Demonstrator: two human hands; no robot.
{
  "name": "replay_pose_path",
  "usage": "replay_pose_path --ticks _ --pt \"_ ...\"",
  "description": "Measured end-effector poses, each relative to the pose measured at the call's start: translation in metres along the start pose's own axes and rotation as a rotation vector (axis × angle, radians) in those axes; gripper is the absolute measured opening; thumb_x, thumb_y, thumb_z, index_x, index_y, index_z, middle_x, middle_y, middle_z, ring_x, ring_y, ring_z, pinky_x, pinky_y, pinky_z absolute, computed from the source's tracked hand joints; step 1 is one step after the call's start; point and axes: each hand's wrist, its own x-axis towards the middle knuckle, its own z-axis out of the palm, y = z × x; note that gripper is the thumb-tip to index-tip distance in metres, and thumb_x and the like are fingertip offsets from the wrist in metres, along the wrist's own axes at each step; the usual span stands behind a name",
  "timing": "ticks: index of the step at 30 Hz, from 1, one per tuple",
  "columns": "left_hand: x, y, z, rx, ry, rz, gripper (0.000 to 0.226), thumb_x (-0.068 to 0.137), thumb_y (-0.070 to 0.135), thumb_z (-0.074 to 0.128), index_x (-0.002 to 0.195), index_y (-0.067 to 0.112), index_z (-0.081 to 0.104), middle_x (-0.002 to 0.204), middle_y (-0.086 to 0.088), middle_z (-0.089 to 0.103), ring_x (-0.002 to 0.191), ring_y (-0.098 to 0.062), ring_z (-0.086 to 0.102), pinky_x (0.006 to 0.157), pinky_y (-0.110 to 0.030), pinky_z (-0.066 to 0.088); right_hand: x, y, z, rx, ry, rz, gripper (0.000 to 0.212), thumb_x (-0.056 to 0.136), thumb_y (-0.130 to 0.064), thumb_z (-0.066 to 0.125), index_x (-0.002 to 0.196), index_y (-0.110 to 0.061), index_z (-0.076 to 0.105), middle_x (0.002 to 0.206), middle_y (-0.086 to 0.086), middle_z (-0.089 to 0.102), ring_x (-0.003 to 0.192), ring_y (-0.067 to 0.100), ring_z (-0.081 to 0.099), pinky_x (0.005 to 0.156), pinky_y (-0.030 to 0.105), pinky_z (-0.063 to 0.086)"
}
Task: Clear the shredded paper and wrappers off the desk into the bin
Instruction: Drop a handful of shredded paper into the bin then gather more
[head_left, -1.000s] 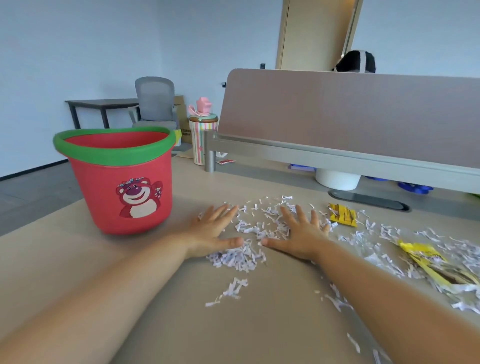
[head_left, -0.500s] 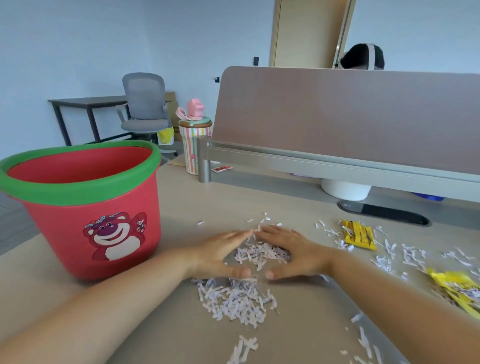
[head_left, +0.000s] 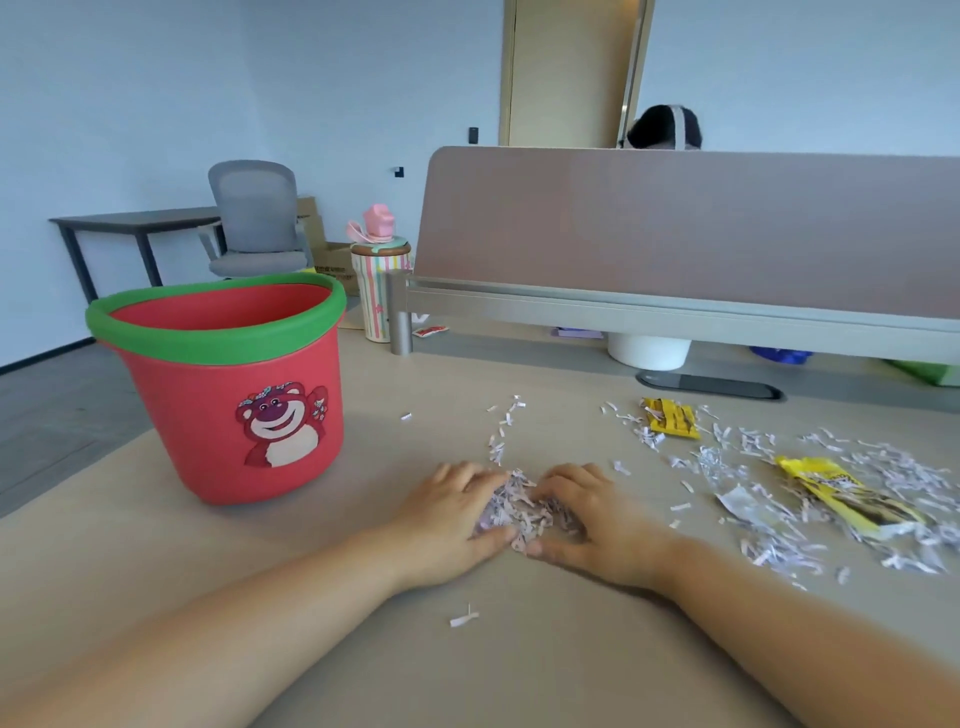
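Left hand (head_left: 451, 522) and right hand (head_left: 597, 519) cupped round shred pile (head_left: 519, 509), fingers curled. Bin (head_left: 171, 415) near, 10 o'clock. Squeeze palms tight, tuck thumbs under before lift. Loose shreds (head_left: 769, 551), wrappers (head_left: 841, 493) lie at 3 o'clock.

Bare desk (head_left: 363, 654) near, between and outside both forearms; one stray shred there. Open lane leftward from the paper heap (head_left: 524, 506) to the bin (head_left: 223, 405), nothing across it. Bin wall tall, green rim well above heap level, mouth open upward. Far side walled off by the partition panel (head_left: 675, 234); metal post (head_left: 400, 317) and striped cup (head_left: 376, 296) at its left end. Right side littered: loose shreds (head_left: 769, 530), far yellow wrapper (head_left: 670, 418), near yellow wrapper (head_left: 847, 493).
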Motion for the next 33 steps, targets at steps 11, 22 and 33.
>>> replay_pose_path --ticks 11,22,33 --pt "0.004 0.014 -0.009 0.024 0.026 0.025 0.031 0.097 0.036 0.037 0.103 0.007 0.046 0.110 -0.013 0.058 0.100 -0.032 0.054 0.066 -0.031 0.028 0.005 -0.021 -0.012 -0.084 0.001 0.207 0.020 0.091 -0.034 0.050 0.086 -0.015 0.054 0.095 0.012 0.064 0.078 0.023 0.049 0.063 0.026 0.032" --pt "-0.022 -0.007 -0.134 -0.183 0.533 -0.052 0.029 0.095 0.033 0.043 0.079 0.010 0.035 0.062 0.001 0.036 0.070 -0.026 0.038 0.058 -0.034 0.015 0.063 -0.100 -0.102 0.353 0.466 0.074 0.028 0.092 -0.026 0.050 0.067 -0.016 0.044 0.053 -0.003 0.035 0.050 0.012 0.032 0.044 0.011 0.032" --pt "-0.032 -0.094 -0.237 -0.027 0.463 -0.326 0.033 0.095 0.038 0.043 0.091 0.006 0.050 0.084 -0.007 0.051 0.082 -0.025 0.046 0.060 -0.032 0.029 0.155 -0.180 -0.126 0.560 0.581 -0.121 0.028 0.091 -0.033 0.050 0.069 -0.015 0.048 0.057 -0.004 0.041 0.050 0.008 0.036 0.043 0.006 0.033"
